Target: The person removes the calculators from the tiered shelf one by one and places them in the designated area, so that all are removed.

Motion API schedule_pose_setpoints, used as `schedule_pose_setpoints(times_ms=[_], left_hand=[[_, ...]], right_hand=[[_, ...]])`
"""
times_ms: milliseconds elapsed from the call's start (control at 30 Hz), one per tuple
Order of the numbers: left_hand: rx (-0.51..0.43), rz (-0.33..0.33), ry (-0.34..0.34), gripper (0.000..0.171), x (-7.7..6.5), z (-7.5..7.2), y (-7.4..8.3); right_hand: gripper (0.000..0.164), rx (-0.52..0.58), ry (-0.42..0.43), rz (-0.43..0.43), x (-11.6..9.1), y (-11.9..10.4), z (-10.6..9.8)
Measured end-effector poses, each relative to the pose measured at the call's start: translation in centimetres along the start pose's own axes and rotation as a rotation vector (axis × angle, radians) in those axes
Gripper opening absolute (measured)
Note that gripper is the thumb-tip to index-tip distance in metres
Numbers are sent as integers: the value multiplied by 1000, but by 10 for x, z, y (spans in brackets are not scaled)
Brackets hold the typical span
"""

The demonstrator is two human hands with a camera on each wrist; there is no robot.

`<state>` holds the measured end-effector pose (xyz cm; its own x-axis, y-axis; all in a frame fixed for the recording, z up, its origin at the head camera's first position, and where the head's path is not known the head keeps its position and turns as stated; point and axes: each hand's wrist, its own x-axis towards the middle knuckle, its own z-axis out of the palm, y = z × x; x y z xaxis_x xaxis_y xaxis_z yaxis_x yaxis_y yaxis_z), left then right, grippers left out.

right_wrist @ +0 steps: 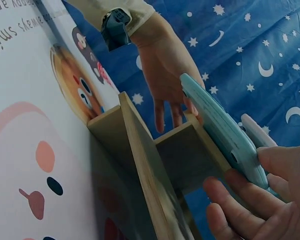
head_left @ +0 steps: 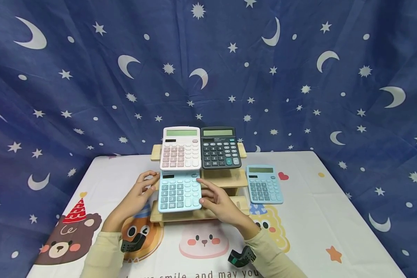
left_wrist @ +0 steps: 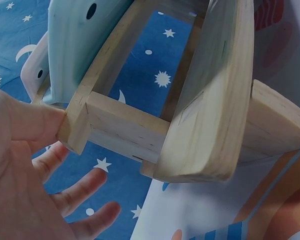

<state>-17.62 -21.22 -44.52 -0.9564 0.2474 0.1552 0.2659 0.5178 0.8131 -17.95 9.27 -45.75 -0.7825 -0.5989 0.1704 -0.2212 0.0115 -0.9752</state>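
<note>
Head view of a person's hands at a three-tiered wooden stand [head_left: 226,178], set toward the far edge of a cloth-covered table [head_left: 333,220], between its side edges. The right hand [head_left: 221,202] grips a light-blue calculator [head_left: 180,195] by its right edge, thumb near the lower corner, index finger near the upper; the calculator is tilted over the left half of the stand's lower tiers, though whether wood bears its weight cannot be told. The left hand [head_left: 138,196], fingers loosely extended, touches the left end of the middle tier [left_wrist: 76,132] with its thumb (left wrist view). Along the top tier [head_left: 156,153], a white calculator with pink keys [head_left: 181,150] and a black calculator [head_left: 220,150] lean side by side. A second light-blue calculator [head_left: 264,184] lies on the table near its far edge, just beside the stand's right end. Beyond that edge hangs a dark-blue curtain [head_left: 226,92] patterned with white moons and stars.
</note>
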Motion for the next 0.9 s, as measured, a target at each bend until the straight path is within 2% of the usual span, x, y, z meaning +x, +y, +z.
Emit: schedule_pose_setpoints(times_ms=[167,433,667,900], left_hand=[[-18,1,5,45,-1,0,1],[-19,7,6,46,-1,1,1],[-22,17,9,46,0,1,1],[-8,33,12,45,0,0,0]], right_hand=[[65,75,2,12,0,1,1],[71,261,31,126,-1,-2,0],[71,319,53,165,-4,-7,2],[70,321,49,162,-8,-6,1]])
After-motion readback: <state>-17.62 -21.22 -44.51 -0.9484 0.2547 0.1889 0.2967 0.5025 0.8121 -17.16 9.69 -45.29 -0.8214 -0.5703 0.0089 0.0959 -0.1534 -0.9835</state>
